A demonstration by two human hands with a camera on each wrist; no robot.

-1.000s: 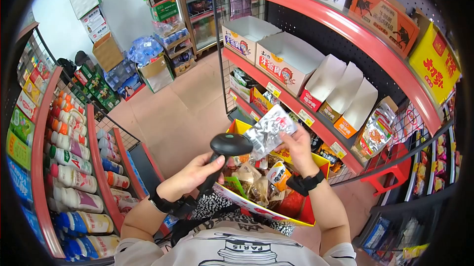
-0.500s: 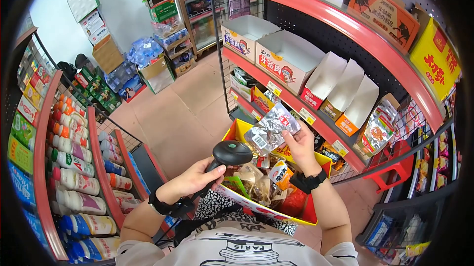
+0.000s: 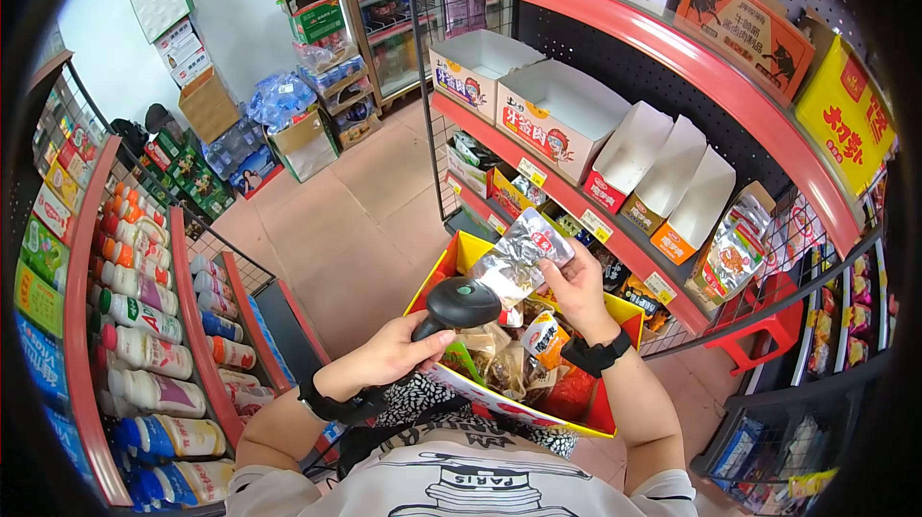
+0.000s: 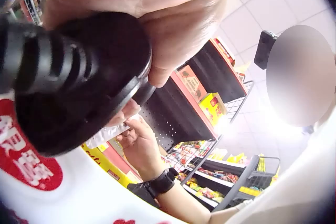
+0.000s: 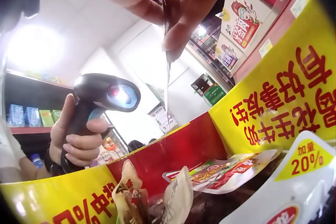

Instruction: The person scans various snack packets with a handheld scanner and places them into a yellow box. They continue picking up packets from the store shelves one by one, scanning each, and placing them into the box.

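My left hand (image 3: 396, 352) grips a black handheld barcode scanner (image 3: 461, 303) by its handle, fingers wrapped round it in the right wrist view. The scanner's lit window (image 5: 121, 96) faces my right hand's side. In my right hand (image 3: 582, 294), thumb and fingers pinch a shiny silver snack packet (image 3: 523, 250) by its edge. The scanner head overlaps the packet's lower left corner in the head view. Below both hands stands an open yellow and red carton (image 3: 626, 313) with several snack packets inside, among them an orange and white one (image 3: 545, 339).
To the right, a red-edged shelf (image 3: 576, 213) carries open display cartons (image 3: 552, 123). Bottles (image 3: 144, 315) line the shelves on the left. A red stool (image 3: 768, 330) is near the right shelf's end. Stacked boxes (image 3: 312, 143) stand at the back beyond the tiled floor (image 3: 355, 210).
The scanner has moved right and slightly down, closer to the packet. The packet's angle has shifted, and its barcode label, seen half a second ago, no longer shows.
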